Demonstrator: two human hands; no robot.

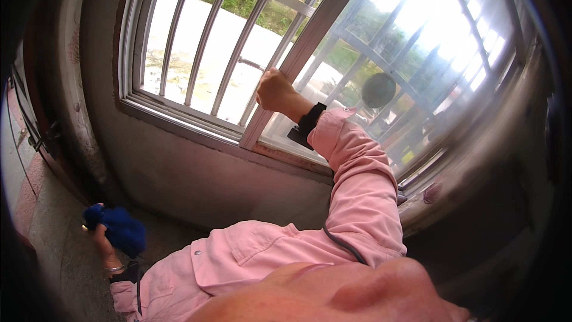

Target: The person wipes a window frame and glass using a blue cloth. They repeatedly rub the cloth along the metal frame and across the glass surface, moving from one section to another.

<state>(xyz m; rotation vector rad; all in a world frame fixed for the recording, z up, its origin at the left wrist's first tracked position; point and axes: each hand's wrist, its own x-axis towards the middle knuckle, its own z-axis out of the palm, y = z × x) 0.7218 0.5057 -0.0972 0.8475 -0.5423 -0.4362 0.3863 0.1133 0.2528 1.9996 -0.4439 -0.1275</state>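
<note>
My right hand (pixel 276 91) is closed at the edge of the metal stile (pixel 308 31) of a sliding window; its fingertips are hidden. A black band circles that wrist, below a pink sleeve. Behind the hand, a short metal rod (pixel 251 63) sticks out between the window bars. At the lower left, well away from the window, my left hand (pixel 103 237) holds a bunched blue cloth (pixel 123 231), with the thumb in front of it. A silver-coloured bracelet is on the left wrist.
Metal bars (pixel 203 40) cross the open part of the window. To the right is the glass pane (pixel 344 60), with reflections and a dark round shape (pixel 379 90). The sill track (pixel 187 120) runs above a plain wall (pixel 201 174). A black cable (pixel 342 240) hangs along the pink shirt.
</note>
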